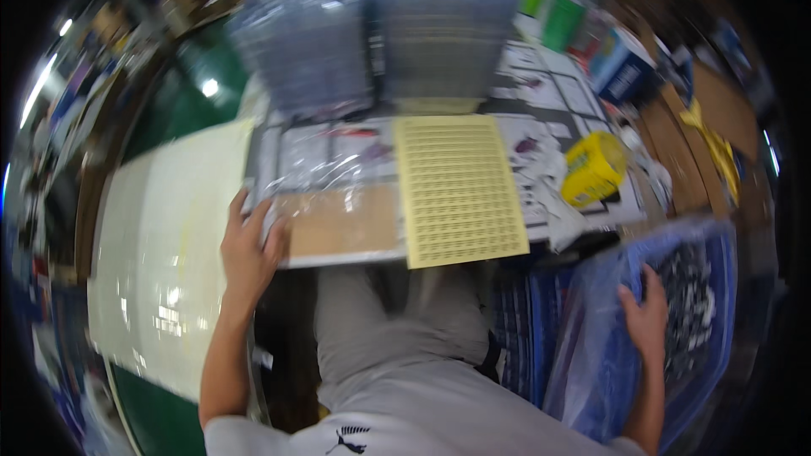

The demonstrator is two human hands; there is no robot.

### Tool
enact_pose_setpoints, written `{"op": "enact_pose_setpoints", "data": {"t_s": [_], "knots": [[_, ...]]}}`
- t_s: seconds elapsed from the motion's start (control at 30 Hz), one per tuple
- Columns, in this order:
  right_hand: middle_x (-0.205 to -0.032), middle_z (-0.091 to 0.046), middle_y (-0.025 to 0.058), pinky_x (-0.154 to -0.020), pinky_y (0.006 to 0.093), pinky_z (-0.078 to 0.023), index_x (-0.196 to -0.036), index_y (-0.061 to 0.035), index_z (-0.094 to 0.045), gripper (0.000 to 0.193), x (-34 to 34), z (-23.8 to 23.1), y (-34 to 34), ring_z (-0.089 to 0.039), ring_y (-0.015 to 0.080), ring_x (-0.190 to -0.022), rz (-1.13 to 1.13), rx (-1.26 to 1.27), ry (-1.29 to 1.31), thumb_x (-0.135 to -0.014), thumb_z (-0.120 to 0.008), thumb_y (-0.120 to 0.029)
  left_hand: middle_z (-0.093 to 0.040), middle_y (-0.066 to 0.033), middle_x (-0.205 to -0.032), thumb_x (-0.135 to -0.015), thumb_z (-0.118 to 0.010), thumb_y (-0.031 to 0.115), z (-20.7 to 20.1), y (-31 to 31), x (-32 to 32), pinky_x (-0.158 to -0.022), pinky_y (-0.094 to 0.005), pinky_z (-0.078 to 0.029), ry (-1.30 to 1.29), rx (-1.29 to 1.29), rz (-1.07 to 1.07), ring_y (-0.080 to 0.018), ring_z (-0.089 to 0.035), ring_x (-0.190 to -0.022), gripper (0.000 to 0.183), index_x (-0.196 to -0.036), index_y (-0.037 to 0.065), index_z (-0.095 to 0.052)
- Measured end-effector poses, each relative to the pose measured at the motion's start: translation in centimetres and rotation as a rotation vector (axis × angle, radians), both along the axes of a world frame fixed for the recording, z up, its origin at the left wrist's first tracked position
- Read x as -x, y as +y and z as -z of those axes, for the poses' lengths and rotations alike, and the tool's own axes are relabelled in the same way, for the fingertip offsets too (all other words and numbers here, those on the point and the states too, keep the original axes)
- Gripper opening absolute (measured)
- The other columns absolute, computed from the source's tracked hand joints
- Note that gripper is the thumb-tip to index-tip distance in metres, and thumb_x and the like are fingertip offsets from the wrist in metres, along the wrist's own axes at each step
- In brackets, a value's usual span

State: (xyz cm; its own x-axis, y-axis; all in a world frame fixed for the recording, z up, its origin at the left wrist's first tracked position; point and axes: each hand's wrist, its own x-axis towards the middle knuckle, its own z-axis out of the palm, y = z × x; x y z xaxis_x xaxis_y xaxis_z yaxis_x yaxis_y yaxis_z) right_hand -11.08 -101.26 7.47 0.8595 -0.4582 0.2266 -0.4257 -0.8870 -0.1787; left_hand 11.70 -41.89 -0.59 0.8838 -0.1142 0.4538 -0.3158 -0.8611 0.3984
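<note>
My left hand (pixel 249 245) is at the left front edge of the table, fingers apart, next to a tan cardboard sheet (pixel 342 219) with clear plastic film (pixel 325 156) over its far part. Over on the right, my right hand (pixel 646 312) reaches into a blue bin (pixel 728 287) lined with a clear plastic bag (pixel 591 321). Its thumb and fingers are apart, beside many small dark parts (pixel 691 304). A yellow sheet of printed labels (pixel 460 190) lies on the table right of the cardboard, its near edge overhanging slightly.
Two tall plastic-wrapped stacks (pixel 308 42) (pixel 448 29) stand at the back of the table. A yellow canister (pixel 594 169) lies among crumpled white paper (pixel 553 194) on the right, with a blue-and-white box (pixel 621 63) behind. A pale wrapped board (pixel 169 253) stands left; cardboard boxes (pixel 676 148) are far right.
</note>
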Motion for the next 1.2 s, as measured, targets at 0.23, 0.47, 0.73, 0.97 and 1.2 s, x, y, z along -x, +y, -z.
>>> {"op": "enact_pose_setpoints", "data": {"t_s": [0.23, 0.47, 0.73, 0.97, 1.2], "knots": [[-0.108, -0.072, 0.0329, -0.09, 0.0588, -0.054, -0.136, -0.0011, -0.061, 0.048, 0.0, 2.6, -2.0, -0.069, 0.0531, -0.104, 0.046, -0.252, 0.116, -0.099, -0.069, -0.03, -0.056, -0.0261, -0.152, -0.104, -0.071, 0.01, -0.1, 1.2, 1.3, -0.095, -0.0438, -0.059, -0.128, -0.013, 0.078, -0.0388, -0.065, -0.127, 0.045, -0.146, -0.004, -0.062], [-0.096, -0.072, 0.0321, -0.085, 0.0632, -0.052, -0.12, 0.0044, -0.06, 0.035, -0.8, 1.4, -1.0, -0.07, 0.0537, -0.097, 0.117, -0.212, 0.209, -0.102, -0.067, -0.025, -0.073, -0.023, -0.116, -0.097, -0.079, 0.018, -3.2, 4.6, 7.1, -0.097, -0.052, -0.055, 0.097, -0.322, 0.434, -0.0413, -0.07, -0.109, 0.024, -0.114, 0.001, -0.078], [-0.087, -0.069, 0.0294, -0.076, 0.059, -0.051, -0.128, 0.0004, -0.059, 0.038, -1.1, 1.8, -0.6, -0.068, 0.0521, -0.087, 0.133, -0.155, 0.201, -0.101, -0.069, -0.025, -0.074, -0.0142, -0.105, -0.096, -0.076, 0.022, -1.4, 6.3, 7.4, -0.089, -0.0507, -0.051, 0.433, -0.477, 0.914, -0.0342, -0.069, -0.101, 0.02, -0.106, 0.005, -0.078], [-0.085, -0.069, 0.0282, -0.074, 0.055, -0.054, -0.127, 0.0014, -0.063, 0.034, -1.7, 1.2, -0.2, -0.07, 0.0487, -0.08, 0.212, -0.18, 0.259, -0.1, -0.07, -0.018, -0.072, -0.0091, -0.103, -0.084, -0.074, 0.028, -0.1, 9.0, 7.9, -0.079, -0.0489, -0.049, 0.483, -0.579, 0.989, -0.0309, -0.065, -0.1, 0.029, -0.109, 0.016, -0.081], [-0.092, -0.07, 0.0283, -0.076, 0.0568, -0.054, -0.124, 0.0021, -0.061, 0.036, -1.4, 1.3, -0.7, -0.069, 0.0518, -0.085, 0.145, -0.133, 0.273, -0.099, -0.07, -0.021, -0.066, -0.0113, -0.126, -0.089, -0.066, 0.032, 3.1, 14.3, 10.0, -0.091, -0.0517, -0.045, 0.871, -0.69, 1.076, -0.0331, -0.059, -0.114, 0.048, -0.133, 0.014, -0.071]]}}
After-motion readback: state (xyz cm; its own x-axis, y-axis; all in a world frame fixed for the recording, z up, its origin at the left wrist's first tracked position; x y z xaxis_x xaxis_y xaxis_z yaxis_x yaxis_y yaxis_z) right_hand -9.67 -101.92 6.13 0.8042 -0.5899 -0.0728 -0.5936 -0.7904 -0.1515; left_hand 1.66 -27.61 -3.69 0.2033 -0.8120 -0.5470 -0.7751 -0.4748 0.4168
